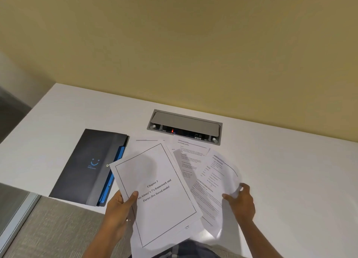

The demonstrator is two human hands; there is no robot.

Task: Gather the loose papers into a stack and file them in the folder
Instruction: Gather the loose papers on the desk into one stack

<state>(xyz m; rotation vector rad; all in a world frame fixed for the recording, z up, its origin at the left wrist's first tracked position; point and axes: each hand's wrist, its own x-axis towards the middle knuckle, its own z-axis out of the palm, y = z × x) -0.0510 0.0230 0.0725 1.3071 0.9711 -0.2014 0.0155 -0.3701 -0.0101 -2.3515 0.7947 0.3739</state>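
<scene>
My left hand (118,207) grips the left edge of a framed title page (155,195) that reads "Chapter 3", with more sheets under it, lifted above the table's front edge. My right hand (240,201) holds a printed text sheet (215,180) by its right edge; the sheet curls up. Two more printed pages (190,151) lie flat on the white table behind them, partly covered. A dark grey folder (87,166) with a blue inner edge and a blue smiley mark lies shut at the left, beside the papers.
A grey cable hatch (184,125) with sockets is set into the white table (290,170) near the yellow wall. The table's left and front edges border grey carpet (58,228) and a metal-framed panel at the lower left.
</scene>
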